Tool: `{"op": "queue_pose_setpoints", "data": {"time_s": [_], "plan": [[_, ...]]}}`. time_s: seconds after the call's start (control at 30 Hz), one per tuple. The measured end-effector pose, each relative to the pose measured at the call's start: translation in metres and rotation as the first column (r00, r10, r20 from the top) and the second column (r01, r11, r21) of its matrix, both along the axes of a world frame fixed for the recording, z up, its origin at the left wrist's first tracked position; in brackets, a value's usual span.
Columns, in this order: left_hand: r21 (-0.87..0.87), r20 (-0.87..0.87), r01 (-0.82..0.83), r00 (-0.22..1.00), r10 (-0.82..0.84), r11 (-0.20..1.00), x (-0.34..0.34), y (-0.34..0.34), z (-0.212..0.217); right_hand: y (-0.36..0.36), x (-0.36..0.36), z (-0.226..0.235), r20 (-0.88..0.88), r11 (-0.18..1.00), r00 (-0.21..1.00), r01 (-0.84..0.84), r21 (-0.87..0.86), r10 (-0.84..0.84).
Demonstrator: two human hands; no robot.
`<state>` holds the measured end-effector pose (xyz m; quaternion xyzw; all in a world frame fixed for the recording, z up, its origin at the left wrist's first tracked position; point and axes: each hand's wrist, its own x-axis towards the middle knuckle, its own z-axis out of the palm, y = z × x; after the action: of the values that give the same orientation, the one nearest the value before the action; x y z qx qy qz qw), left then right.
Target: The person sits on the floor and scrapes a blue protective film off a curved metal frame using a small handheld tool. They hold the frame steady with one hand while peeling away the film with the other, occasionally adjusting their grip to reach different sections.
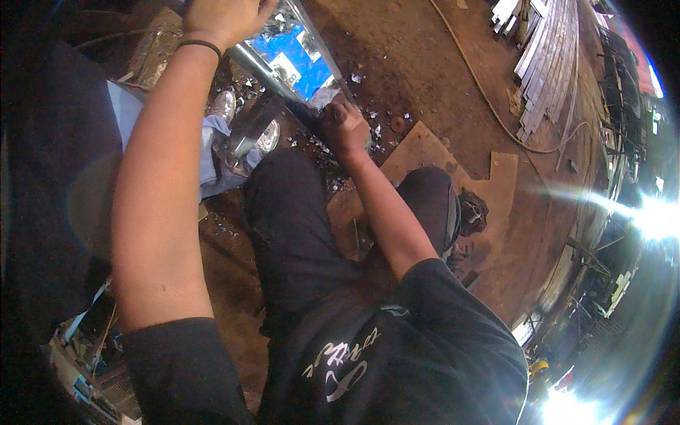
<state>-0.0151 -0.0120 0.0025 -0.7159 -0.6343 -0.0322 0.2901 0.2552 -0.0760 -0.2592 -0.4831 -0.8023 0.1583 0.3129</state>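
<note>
My left hand (223,20), with a dark band at its wrist, is at the top edge over the upper end of a long shiny metal piece (263,69). Its thumb points out to the right; the other fingers are mostly hidden. Beside the metal piece lies a blue sheet with white patches (306,62), bordered by a clear or shiny edge. At the lower end of these, my right hand (345,129) is closed in a fist. What its fingers grip there is dark and cannot be made out.
Another person's light blue trouser leg (216,173) and shoe (224,105) are close on the left. Shiny scraps (377,132) litter the brown ground. Flat brown boards (423,152) lie by my knees. A hose (473,67) curves past long pale strips (551,71) at right.
</note>
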Motion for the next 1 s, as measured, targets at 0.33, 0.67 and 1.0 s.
{"op": "queue_pose_setpoints", "data": {"time_s": [0.33,0.67,1.0], "plan": [[0.023,-0.014,0.010,1.000,-0.009,1.000,0.000,0.001,-0.002,0.002,-0.014,-0.002,0.155,0.974,0.987,0.074,-0.215,-0.041],[0.005,-0.007,-0.013,1.000,0.013,1.000,0.003,0.002,-0.001,0.002,0.022,-0.045,-0.304,0.839,0.921,0.044,-0.542,-0.244],[-0.001,-0.007,-0.006,1.000,0.006,1.000,0.003,-0.001,0.001,0.005,-0.010,0.021,-0.243,0.808,0.913,0.138,-0.573,-0.329]]}}
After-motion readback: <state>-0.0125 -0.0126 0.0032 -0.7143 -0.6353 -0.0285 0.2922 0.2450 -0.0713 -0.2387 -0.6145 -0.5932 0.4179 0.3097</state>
